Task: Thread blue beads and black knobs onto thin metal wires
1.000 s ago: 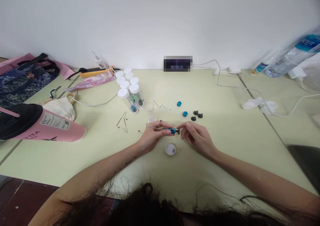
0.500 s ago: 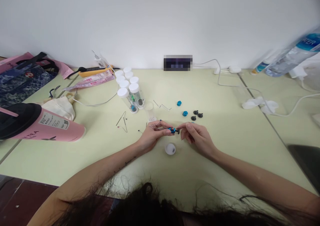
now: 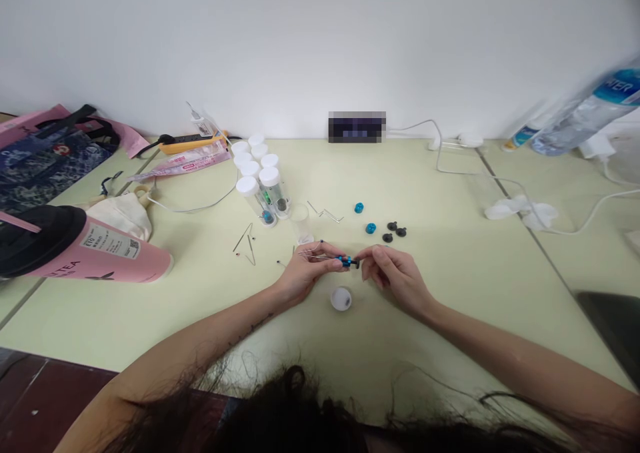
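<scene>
**Both hands pinching at a beaded wire, mid-tabletop**

- Left hand (image 3: 305, 273): thumb and fingertips pressed together on a thin wire (image 3: 314, 255), held just above the tabletop (image 3: 450, 306), roughly level. Level hold likely stops the parts from sliding off the free end.
- On the wire's right end: a blue bead (image 3: 344, 260), with a black bead (image 3: 356, 263) touching it on the outside.
- Right hand (image 3: 395, 276): thumb and forefinger pinched on the black bead, other fingers curled under. Both wrists sit low on the tabletop, probably for steadiness with parts this small.
- White cap (image 3: 341, 299) lies just below the hands, hollow side up.
- The open vial (image 3: 301, 221) it may belong to stands just beyond the left hand.
- Loose blue beads (image 3: 371, 228) and loose black beads (image 3: 395, 230) sit near, beyond the right hand, within easy reach.
- Capped vials (image 3: 260, 183) are clustered further back on the left, upright. Spare bent wires (image 3: 246, 243) lie flat to the left.
- Pink cup (image 3: 115, 253) lies on its side, well apart at far left.
- Water bottle (image 3: 585, 113) at far right, blurred.
</scene>
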### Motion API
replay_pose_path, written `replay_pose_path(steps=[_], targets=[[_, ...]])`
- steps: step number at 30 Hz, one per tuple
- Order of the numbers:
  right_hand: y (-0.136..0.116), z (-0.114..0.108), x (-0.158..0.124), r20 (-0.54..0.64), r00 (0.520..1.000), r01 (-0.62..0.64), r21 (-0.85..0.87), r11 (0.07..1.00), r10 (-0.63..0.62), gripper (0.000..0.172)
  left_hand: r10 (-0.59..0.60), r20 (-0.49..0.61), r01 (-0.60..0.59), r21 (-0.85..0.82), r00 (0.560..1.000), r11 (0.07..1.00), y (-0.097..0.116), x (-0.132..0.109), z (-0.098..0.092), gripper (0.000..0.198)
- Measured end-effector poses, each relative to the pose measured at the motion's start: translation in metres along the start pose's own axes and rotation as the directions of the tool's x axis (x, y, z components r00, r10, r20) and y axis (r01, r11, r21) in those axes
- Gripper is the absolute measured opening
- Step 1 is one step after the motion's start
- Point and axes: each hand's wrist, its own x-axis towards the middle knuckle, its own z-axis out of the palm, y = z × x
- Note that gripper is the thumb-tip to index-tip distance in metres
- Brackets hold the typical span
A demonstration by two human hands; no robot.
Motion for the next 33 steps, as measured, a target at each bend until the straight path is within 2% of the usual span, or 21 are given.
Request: replay_pose_path(steps=[33], targets=[[-0.0009,0.0003,0.0001,0.017,1.0,0.007,0.017,1.0,-0.008,0.036,0.005,-0.008,-0.005,-0.012,1.0,1.0,-0.0009,0.0002,-0.0007,0.016]])
